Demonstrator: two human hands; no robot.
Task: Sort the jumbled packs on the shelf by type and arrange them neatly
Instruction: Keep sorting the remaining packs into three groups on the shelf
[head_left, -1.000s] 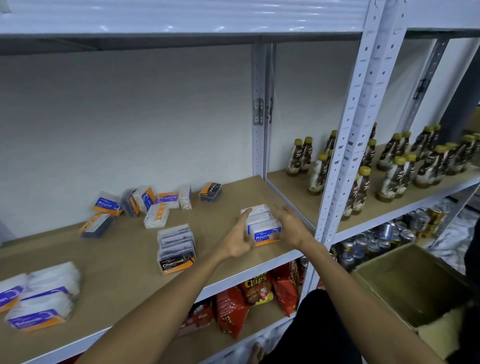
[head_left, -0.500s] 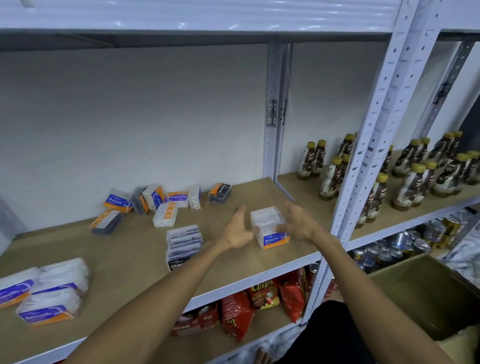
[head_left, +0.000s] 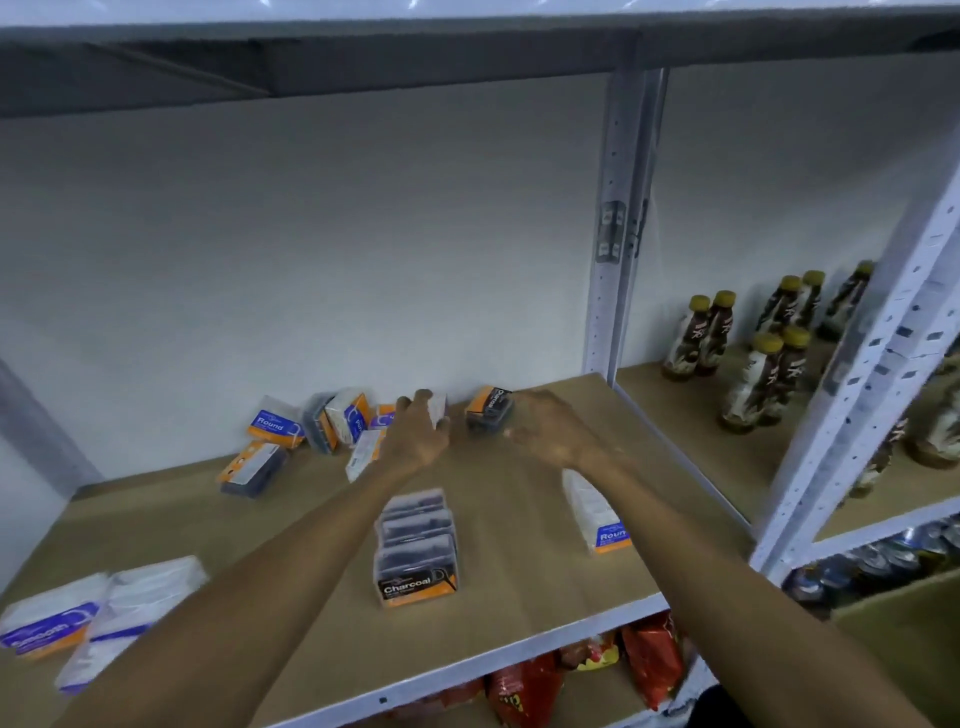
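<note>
Now left hand fingers pinch a white pack; right hand fingers spread.

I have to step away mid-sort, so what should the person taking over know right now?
Left hand: fingers on a white pack at the back wall. Right hand: open, empty, near the loose Charcoal pack.
Done: Charcoal row and Round row lined up at the front; Smooth packs grouped at left.
Left: sort the jumbled packs along the wall into those rows.
</note>
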